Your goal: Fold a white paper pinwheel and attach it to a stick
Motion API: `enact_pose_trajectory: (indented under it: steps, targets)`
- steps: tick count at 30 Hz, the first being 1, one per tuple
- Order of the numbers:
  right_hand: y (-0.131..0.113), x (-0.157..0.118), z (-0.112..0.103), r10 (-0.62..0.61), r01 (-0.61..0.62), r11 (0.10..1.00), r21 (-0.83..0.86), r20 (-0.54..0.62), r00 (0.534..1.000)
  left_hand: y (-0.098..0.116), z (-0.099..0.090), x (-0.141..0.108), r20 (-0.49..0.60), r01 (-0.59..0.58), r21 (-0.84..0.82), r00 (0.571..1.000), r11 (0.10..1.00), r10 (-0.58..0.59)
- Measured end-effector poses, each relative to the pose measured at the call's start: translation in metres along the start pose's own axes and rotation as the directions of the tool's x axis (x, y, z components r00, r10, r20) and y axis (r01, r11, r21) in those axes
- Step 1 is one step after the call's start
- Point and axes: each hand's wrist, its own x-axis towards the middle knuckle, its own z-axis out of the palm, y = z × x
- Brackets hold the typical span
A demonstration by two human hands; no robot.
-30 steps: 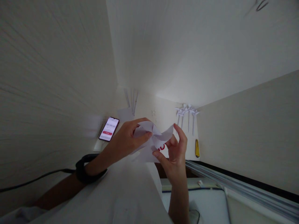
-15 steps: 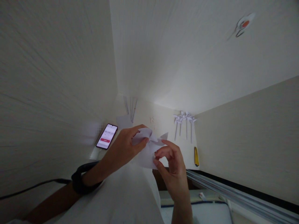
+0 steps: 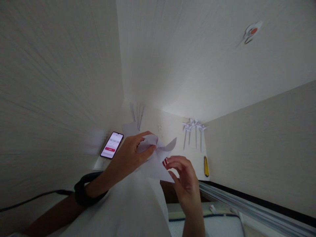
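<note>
1. Two bare hands work above the table [image 3: 172,125]; we read the clock with twelve at the far side.
2. The left hand [image 3: 132,153] is closed in a pinch on the white paper [image 3: 155,168], with the thumb on top, near the place where its curved flaps meet.
3. From this left thumb, we see one flap rising toward two o'clock, and the flat part spreading toward five o'clock. The paper shows no clear long axis.
4. For us, the key relation is this: the lower corner of the paper points to about five o'clock, away from the left hand, so the right hand [image 3: 184,174] is nearer to it.
5. The right fingers are half curled, the thumb apart from them. A small red-striped piece [image 3: 165,161] shows at the fingertips; we cannot tell if they grip it, nor if the thumb touches the paper edge.
6. From the right hand, the yellow cutter [image 3: 206,167] lies at three o'clock, and the paper pinwheels [image 3: 194,125] at half past twelve.
7. From the left hand, we find the thin sticks [image 3: 141,118] at twelve and the phone [image 3: 112,145] between nine and ten.
</note>
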Motion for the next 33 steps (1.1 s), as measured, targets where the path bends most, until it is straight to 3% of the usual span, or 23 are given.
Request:
enact_pose_trajectory:
  steps: [3,6,10,13,19,25,33]
  targets:
    - [-0.005,-0.004,-0.002,-0.105,0.112,0.985,-0.130,0.058,0.993,0.000,0.000,0.000,-0.010,-0.012,0.006,1.000,1.000,0.012]
    - [-0.016,-0.008,0.001,-0.176,0.176,0.942,-0.285,0.024,0.984,0.000,0.000,0.000,-0.008,-0.022,0.021,1.000,1.000,0.022]
    - [-0.028,-0.011,0.015,-0.322,0.304,0.757,-0.579,0.074,0.944,0.001,0.000,-0.002,-0.006,-0.048,0.053,0.999,0.997,0.048]
    - [-0.030,-0.009,0.028,-0.399,0.332,0.651,-0.683,0.064,0.915,0.003,0.002,-0.004,-0.006,-0.080,0.055,0.997,0.995,0.080]
    - [-0.028,-0.001,0.036,-0.397,0.208,0.712,-0.670,-0.141,0.907,0.009,0.004,-0.006,0.017,-0.091,0.021,0.996,0.996,0.090]
    - [-0.026,0.000,0.041,-0.372,0.137,0.703,-0.698,-0.196,0.907,0.010,0.004,-0.008,0.018,-0.098,0.012,0.995,0.995,0.098]
    - [-0.026,0.003,0.037,-0.294,0.071,0.800,-0.595,-0.287,0.912,0.010,0.006,-0.009,0.031,-0.107,0.043,0.994,0.993,0.106]
